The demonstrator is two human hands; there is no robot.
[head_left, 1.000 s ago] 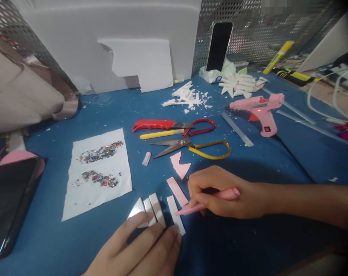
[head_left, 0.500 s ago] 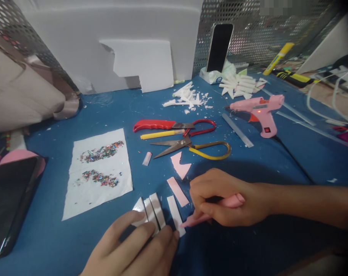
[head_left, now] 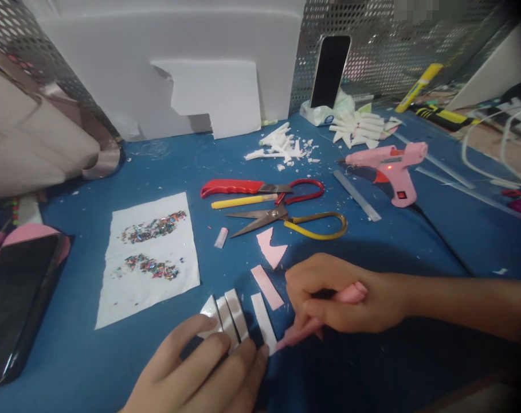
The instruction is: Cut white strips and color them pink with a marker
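My right hand [head_left: 335, 295] is wrapped round a pink marker-like pen [head_left: 305, 331]. Its tip meets the lower right corner of a narrow white strip [head_left: 263, 321] on the blue table. My left hand [head_left: 204, 361] lies with fingers spread over several white foam-like strips [head_left: 233, 312] standing side by side, one fingertip at the lone strip's lower end. Just above, a pink strip [head_left: 267, 288] and a notched pink scrap [head_left: 271, 248] rest near my right knuckles. A small pink-and-clear pen cap [head_left: 221, 237] lies farther left.
Open-bladed scissors [head_left: 277, 214] lie beyond my hands, beside a red-handled cutter [head_left: 232, 187] and a yellow pen [head_left: 243, 201]. A pink glue gun [head_left: 393, 160] stands at right. White paper [head_left: 157, 298] with glitter and a dark phone [head_left: 19, 304] are at left.
The pen tip has slid slightly right and down, toward the white strip's lower right corner. My left hand stays in place.
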